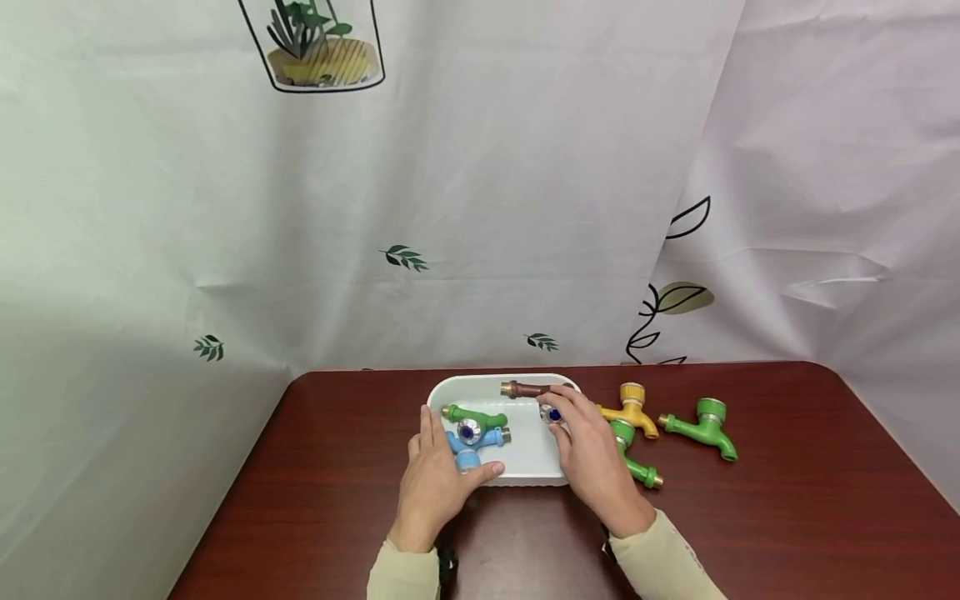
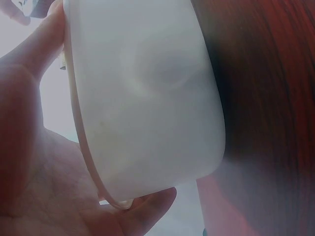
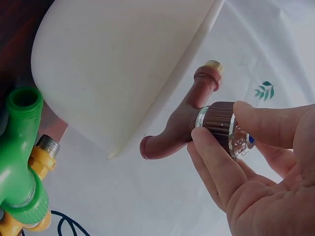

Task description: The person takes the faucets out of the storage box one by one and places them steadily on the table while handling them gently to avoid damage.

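The brown tap lies in the right hand's grip, its ribbed knob pinched between thumb and fingertips, over the far right part of the white tray, near the worktop's far edge. This hand slants leftward from the near edge. The left hand's grip clasps the tray's near left corner, thumb along the near rim.

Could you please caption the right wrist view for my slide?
A right hand grips a brown faucet by its knob.

Brown, brass-threaded faucet over the white tray
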Available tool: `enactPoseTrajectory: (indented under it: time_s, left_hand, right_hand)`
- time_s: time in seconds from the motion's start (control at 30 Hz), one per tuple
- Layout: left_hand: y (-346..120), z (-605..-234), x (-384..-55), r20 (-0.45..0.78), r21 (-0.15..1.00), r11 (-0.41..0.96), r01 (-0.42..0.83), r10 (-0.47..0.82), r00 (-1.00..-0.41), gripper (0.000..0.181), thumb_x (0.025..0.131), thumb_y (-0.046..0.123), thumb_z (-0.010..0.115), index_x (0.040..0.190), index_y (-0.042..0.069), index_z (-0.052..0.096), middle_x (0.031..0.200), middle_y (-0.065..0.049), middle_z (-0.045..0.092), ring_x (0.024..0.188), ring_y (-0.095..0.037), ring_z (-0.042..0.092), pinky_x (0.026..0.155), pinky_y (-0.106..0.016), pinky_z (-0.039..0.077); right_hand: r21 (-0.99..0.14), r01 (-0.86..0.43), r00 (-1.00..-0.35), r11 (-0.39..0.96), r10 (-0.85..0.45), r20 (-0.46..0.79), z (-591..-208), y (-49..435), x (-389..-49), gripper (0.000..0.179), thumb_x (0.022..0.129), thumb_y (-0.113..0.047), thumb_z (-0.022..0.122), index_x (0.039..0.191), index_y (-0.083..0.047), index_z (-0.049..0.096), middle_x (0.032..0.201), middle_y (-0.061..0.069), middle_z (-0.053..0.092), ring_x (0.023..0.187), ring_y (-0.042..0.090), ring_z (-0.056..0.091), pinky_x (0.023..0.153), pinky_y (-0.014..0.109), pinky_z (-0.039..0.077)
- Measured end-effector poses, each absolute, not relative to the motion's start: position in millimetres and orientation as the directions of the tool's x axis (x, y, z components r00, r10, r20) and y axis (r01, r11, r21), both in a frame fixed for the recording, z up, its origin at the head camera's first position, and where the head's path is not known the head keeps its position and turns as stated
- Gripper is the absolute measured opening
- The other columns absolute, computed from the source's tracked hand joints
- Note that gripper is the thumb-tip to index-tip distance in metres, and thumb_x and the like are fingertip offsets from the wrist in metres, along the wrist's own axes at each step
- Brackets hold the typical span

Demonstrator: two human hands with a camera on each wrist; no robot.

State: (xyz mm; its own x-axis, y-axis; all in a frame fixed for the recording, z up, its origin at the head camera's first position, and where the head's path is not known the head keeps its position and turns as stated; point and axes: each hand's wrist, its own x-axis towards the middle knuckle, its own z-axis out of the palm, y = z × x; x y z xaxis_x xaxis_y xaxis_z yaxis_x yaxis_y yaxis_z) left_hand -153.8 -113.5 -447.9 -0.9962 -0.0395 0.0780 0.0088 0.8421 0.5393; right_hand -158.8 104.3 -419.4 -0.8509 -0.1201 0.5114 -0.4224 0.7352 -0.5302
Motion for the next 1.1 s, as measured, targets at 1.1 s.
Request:
enactPoseTrajectory:
  time_s: [1.1]
  left_hand:
    - [-113,-447,-154,0.074,0.557,0.831,0.012,-0.034,-0.997,0.128,0.070,0.063,0.083,0.153,-0.013,0.022,0.163,-0.028,0.015,0.136,-0.045,0.035,0.096,-0.055,0.048]
  right_hand:
    - [-0.468,-0.431,-0.801,0.771,-0.087,0.593,-424,148,-140,0.042,0.078,0.012,0.079,0.115,-0.006,0.071,0.128,0.014,0.062,0.117,0.033,0.059,0.090,0.050,0.050]
